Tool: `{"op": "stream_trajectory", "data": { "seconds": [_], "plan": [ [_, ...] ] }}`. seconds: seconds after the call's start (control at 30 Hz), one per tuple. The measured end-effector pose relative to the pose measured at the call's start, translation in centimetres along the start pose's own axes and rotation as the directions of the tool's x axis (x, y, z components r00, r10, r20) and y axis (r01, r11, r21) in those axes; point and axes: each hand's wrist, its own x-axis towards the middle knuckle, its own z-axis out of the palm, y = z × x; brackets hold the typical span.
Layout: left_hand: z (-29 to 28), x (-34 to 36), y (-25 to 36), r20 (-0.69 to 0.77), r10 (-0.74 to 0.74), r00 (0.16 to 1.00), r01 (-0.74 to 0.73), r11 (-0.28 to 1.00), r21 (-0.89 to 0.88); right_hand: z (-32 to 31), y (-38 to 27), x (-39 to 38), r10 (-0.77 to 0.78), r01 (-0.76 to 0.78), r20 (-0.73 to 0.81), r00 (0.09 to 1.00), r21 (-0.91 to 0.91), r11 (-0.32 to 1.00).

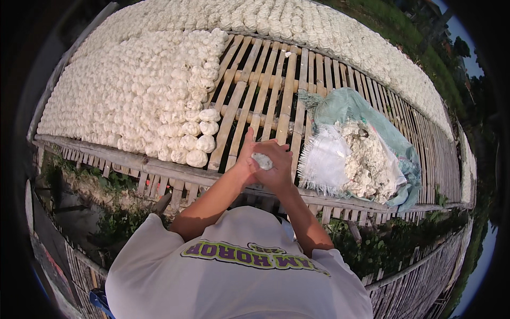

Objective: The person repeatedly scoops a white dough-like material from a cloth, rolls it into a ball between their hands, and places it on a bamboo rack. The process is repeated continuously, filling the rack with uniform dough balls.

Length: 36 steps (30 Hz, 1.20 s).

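Observation:
My two hands meet in front of my chest, above the near edge of the slatted rack. Between them is a small white doughy lump (262, 161), partly covered by the palms and fingers. My left hand (246, 158) presses against it from the left, with one digit pointing upward. From the right, my right hand (280, 166) cups it, fingers curled over toward the left hand. To the left, rounded white balls (197, 158) of similar stuff lie in close rows. On the right, a crumbly off-white mass (366, 159) sits in an opened woven sack (325, 162).
The rack's bamboo slats (264, 80) have gaps between them. A long wooden rail (133, 159) runs along its near edge. Green sacking (345, 103) surrounds the white sack. More white balls (297, 21) cover a farther rack, with grass (393, 26) beyond it.

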Motion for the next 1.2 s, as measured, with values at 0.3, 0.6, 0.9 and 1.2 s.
{"op": "stream_trajectory", "data": {
  "seconds": [0.3,0.6,0.9,1.2],
  "plan": [
    [0.1,-1.1,0.8,0.064,-0.008,0.998,0.003,0.997,0.078,1.0,-0.5,-0.5,0.067,-0.067,-0.075,0.995,-0.003,0.998],
    [3.0,-2.9,0.0,0.008,0.115,0.993,-0.115,0.992,0.054,1.0,-0.9,0.0,0.074,-0.078,-0.051,0.996,-0.081,0.994],
    [-0.8,-0.7,-1.0,0.044,0.229,0.972,-0.231,0.972,0.037,1.2,-0.9,-0.4,0.253,-0.250,-0.096,0.963,0.045,0.967],
    [-1.0,-0.4,-0.8,-0.070,0.208,0.976,-0.208,0.978,0.006,0.9,-0.1,-0.4,0.198,-0.198,0.008,0.980,0.094,0.976]
  ]
}}
